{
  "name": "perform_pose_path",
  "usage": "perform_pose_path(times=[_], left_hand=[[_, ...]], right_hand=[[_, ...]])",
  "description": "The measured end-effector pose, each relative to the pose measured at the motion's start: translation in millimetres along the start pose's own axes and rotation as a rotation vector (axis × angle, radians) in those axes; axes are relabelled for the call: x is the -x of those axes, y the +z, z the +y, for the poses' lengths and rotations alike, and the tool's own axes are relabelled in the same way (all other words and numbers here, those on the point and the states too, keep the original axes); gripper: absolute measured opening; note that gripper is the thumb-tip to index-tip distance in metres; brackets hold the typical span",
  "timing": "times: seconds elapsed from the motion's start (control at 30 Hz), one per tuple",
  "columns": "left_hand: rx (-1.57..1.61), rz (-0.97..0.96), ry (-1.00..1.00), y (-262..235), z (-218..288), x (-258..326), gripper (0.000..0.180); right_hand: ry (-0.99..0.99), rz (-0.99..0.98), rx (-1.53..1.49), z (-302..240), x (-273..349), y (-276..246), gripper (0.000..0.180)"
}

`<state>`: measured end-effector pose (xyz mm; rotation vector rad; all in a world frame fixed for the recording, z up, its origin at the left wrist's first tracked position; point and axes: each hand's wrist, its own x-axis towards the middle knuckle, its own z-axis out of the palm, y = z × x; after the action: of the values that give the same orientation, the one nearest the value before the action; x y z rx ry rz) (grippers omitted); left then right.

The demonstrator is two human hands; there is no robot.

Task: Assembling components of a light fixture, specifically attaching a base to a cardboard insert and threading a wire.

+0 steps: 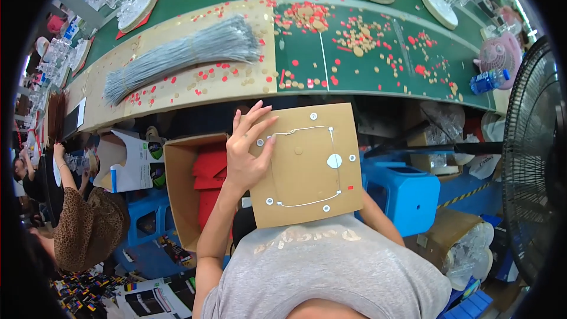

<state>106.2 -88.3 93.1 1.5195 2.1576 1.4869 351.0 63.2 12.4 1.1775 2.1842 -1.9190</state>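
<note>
Head view shows us holding a square cardboard panel (pixel 307 162) up in front of our chest, below the long green workbench (pixel 366 77). Beyond our fingertips on that bench lie a bundle of grey wires (pixel 183 53) and a scatter of red and tan discs (pixel 354 35).

Our left hand (pixel 248 153) lies flat on the panel's left face, fingers (pixel 255 119) spread wide and reaching to its upper left corner, the thumb out of sight; it presses and steadies rather than clamps. Our right hand is hidden behind the panel; only the forearm shows at the lower right edge, so we cannot tell how its fingers stand.

On the panel, a thin wire (pixel 307 165) runs around small white studs (pixel 260 142), the nearest stud lying right under our fingers. A larger white round spot (pixel 334 160) sits well to the right of them.

We judge the panel light and fairly stiff, though it would bend if squeezed mid-face. The wire looks slack and easily snagged. The bare margins at the edges, clear of studs and wire, look the best place to grip it.

To the left of our fingers stands an open carton (pixel 183 183) with red pieces inside.
</note>
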Motion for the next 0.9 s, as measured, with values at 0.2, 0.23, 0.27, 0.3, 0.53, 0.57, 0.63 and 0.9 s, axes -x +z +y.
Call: perform_pose_path(times=[0.2,0.23,0.27,0.3,0.53,0.57,0.63,0.9], left_hand=[[0.857,0.739,-0.271,-42,-52,-12,0.032],[0.847,0.83,-0.222,-53,-59,-19,0.033],[0.749,0.957,-0.273,-60,-79,-11,0.026],[0.759,0.97,-0.262,-57,-88,-14,0.026],[-0.105,0.721,0.033,-13,-138,-67,0.015],[-0.163,0.71,0.077,-7,-148,-73,0.016],[-0.36,0.724,-0.019,10,-159,-79,0.019],[-0.432,0.567,-0.096,0,-143,-71,0.02]], right_hand=[[-0.623,0.307,0.457,-108,-12,38,0.057],[-0.727,0.361,0.538,-107,9,-5,0.057],[-0.839,0.367,0.577,-100,15,-37,0.056],[-0.938,0.419,0.64,-140,-14,-49,0.056],[-0.901,0.518,1.269,-469,-218,10,0.051],[-0.825,0.534,1.425,-497,-254,23,0.052],[-0.755,0.512,1.743,-526,-340,48,0.045],[-0.958,0.437,2.203,-502,-588,139,0.022]])
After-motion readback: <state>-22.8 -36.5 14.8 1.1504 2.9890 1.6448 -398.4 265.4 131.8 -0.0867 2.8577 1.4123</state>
